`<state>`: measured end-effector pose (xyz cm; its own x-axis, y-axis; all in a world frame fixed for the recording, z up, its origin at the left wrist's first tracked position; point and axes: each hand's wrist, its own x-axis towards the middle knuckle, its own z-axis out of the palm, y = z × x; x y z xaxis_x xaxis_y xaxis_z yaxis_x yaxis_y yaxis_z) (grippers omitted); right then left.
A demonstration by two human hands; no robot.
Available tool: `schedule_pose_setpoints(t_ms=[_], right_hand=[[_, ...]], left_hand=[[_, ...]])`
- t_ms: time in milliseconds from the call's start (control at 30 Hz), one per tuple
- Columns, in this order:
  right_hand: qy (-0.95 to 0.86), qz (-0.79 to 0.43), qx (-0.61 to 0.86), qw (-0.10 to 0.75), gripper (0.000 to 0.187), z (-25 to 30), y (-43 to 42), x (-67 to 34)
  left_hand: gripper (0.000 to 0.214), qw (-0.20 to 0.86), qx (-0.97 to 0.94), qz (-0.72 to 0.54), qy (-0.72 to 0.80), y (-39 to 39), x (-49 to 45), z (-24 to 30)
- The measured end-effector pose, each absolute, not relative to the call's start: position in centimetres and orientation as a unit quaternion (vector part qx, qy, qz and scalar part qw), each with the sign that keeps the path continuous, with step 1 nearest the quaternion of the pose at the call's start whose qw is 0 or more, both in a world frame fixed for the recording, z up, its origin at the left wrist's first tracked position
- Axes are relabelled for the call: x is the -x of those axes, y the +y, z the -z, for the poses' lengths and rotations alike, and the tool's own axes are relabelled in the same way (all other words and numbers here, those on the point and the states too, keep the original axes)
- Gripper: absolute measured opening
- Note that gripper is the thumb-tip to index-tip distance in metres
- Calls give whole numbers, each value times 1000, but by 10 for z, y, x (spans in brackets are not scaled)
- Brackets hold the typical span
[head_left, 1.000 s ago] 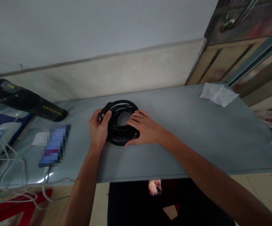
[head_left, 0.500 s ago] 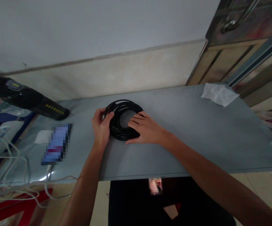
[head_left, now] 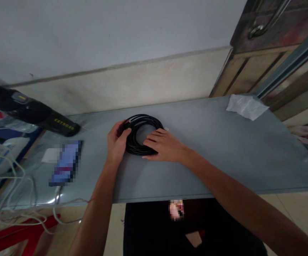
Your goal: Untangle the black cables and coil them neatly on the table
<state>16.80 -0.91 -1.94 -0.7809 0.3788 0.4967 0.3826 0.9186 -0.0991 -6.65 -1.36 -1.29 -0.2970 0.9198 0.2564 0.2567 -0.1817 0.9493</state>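
A coil of black cable (head_left: pixel 143 124) lies on the grey table (head_left: pixel 223 149), near its back edge. My left hand (head_left: pixel 116 144) grips the coil's left side, thumb over the loops and fingers curled round them. On the coil's right front part rests my right hand (head_left: pixel 164 145), fingers stretched flat and pressing the loops down. The near part of the coil is hidden under both hands.
A black handheld device with yellow lettering (head_left: pixel 33 112) juts over the table's left end. A phone (head_left: pixel 65 161) and a white card (head_left: pixel 49 155) lie left of my hands. White cables (head_left: pixel 15 192) hang off the left edge. A crumpled white paper (head_left: pixel 246 106) sits far right, by a wooden cabinet (head_left: pixel 271 57).
The coil has tightened and shifted slightly right and away from me. Both hands stayed on it, the left thumb sliding over the loops.
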Motion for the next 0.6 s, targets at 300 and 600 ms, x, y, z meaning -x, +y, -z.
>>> schedule_pose_setpoints(t_ms=[300,600], right_hand=[[-942,-9,245,231,34,15,-5,-176],[-951,20,253,179,26,-1,-14,-238]], left_hand=[[54,305,-580,-519,548,-20,59,4],[43,219,-517,-620,548,-12,66,11]])
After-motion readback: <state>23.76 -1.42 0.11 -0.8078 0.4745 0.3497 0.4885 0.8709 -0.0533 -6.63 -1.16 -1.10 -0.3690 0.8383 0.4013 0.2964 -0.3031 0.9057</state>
